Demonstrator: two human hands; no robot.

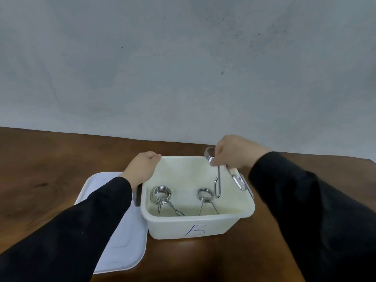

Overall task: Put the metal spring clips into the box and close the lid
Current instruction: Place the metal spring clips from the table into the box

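White plastic box (pixel 198 224), open, standing on the brown wooden table (pixel 50 169) with a blue handwritten mark on its near wall. Landmark for everything else: this box.

Lying on the box floor, two metal spring clips: left clip (pixel 161 195) toward the left wall, coil away from the viewer and wire handles pointing to the near wall; middle clip (pixel 206 197) just right of it, laid the same way, apart from the first.

Above the box's far right corner, right hand (pixel 234 152), fingers closed around a third clip (pixel 218 180); long wire handle hanging down inside the box, its lower end beside the middle clip's coil, whether touching it cannot be told. Another part of the held clip resting over the right rim.

On the box's far left corner, left hand (pixel 142 166), fingers curled over the rim and clamped on it.

Left of the box, flat on the table, white lid (pixel 122 247), its right edge just beside the box's left wall, partly hidden under the left black sleeve (pixel 81 226).
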